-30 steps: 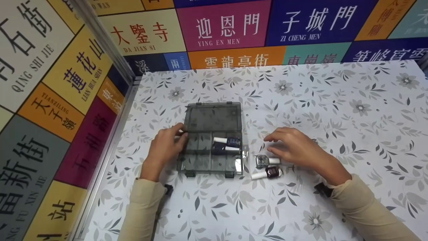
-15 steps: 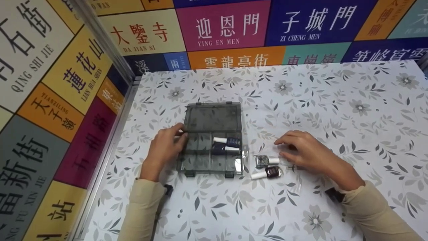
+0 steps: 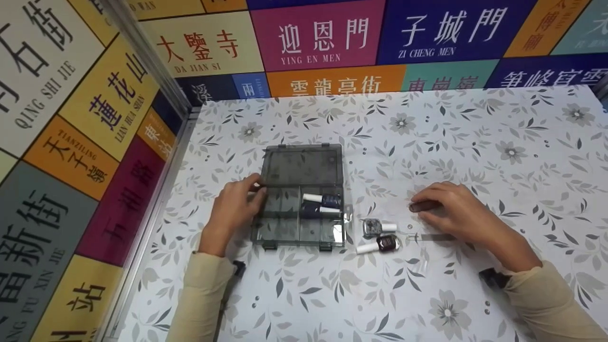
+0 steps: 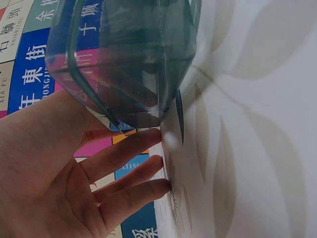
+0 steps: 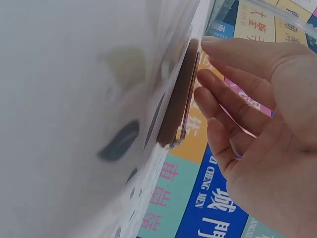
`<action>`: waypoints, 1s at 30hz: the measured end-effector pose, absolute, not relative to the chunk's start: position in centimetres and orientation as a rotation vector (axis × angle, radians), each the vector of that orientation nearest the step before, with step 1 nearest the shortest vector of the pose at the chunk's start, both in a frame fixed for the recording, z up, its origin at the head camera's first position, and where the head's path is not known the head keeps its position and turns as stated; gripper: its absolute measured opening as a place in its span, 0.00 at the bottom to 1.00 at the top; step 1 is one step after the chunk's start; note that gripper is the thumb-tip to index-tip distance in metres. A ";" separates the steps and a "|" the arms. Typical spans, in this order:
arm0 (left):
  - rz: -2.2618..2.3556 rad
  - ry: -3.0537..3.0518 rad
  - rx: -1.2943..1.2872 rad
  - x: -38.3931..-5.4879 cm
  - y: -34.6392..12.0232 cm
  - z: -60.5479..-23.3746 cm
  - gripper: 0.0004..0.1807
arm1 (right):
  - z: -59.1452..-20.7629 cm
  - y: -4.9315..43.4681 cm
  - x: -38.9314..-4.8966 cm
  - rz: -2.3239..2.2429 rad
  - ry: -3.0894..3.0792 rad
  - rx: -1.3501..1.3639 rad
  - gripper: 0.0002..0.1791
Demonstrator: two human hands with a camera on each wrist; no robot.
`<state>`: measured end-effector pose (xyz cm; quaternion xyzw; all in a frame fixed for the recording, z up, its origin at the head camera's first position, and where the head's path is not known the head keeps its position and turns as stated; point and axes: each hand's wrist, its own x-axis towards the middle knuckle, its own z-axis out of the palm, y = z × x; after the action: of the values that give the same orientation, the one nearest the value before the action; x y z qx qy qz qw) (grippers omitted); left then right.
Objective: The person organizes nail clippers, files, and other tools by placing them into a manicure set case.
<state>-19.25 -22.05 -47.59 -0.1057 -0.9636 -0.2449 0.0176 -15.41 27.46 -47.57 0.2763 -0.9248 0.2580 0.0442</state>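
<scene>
My left hand [image 3: 233, 209] rests at the left edge of a smoky clear compartment box [image 3: 280, 230], thumb and index finger at its rim. Its other fingers [image 4: 136, 171] stretch fairly straight down to the tabletop. The box's lid [image 3: 304, 164] lies folded back, and two dark blue nail polish bottles [image 3: 331, 201] with white caps lie in the right compartments. My right hand [image 3: 456, 209] pinches a flat brown bar [image 5: 179, 99] with a thin metal strip along it, resembling a hair clip, by one end close over the table.
Right of the box lie a glittery nail polish bottle [image 3: 372, 228] and a dark red one [image 3: 387, 243]. A grey translucent strip with a metal end [image 3: 434, 237] lies beside them, near the right hand. Printed wall panels [image 3: 318, 38] border the flowered tabletop [image 3: 351, 294] behind and left.
My right hand has drawn back to the right, away from the bottles, and the brown bar now shows between its fingertips. My left hand and the box have stayed put.
</scene>
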 end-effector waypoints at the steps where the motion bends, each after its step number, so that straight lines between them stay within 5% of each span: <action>1: -0.762 -2.994 -0.328 -19.3 -22.1 -47.6 0.09 | -47.6 27.7 -15.4 0.780 -2.830 0.836 0.22; 30: -0.770 -3.009 -0.299 -19.2 -22.0 -47.6 0.08 | -47.8 30.3 -15.7 0.652 -2.916 0.696 0.19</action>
<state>-19.18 -21.97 -47.56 -0.0959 -0.9643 -0.2467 0.0106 -15.68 30.33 -47.80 0.2267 -0.9498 0.2124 0.0367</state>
